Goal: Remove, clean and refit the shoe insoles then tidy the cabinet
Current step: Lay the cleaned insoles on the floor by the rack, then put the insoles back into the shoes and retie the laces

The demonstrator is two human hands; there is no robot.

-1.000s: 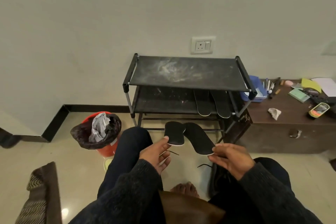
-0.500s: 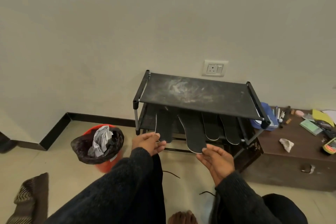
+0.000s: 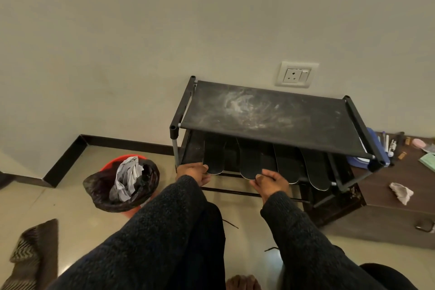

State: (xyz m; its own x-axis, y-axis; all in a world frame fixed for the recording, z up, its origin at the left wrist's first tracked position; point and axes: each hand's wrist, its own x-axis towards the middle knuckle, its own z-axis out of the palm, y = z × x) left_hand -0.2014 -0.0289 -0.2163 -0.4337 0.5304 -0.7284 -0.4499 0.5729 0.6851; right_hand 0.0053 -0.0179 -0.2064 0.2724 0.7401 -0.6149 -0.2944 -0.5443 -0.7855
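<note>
Thin, light, floppy insoles: left hand (image 3: 193,173) pinches one insole (image 3: 213,160) heel, right hand (image 3: 270,182) pinches another insole (image 3: 250,165) at five o'clock.

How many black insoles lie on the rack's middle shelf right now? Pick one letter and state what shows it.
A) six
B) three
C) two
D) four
D: four insoles stick out side by side from the middle shelf, the left hand and right hand at two of them.

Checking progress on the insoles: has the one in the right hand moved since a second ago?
Yes. The insole at the right hand went from above the lap forward onto the rack's lower shelf, left of two already there.
</note>
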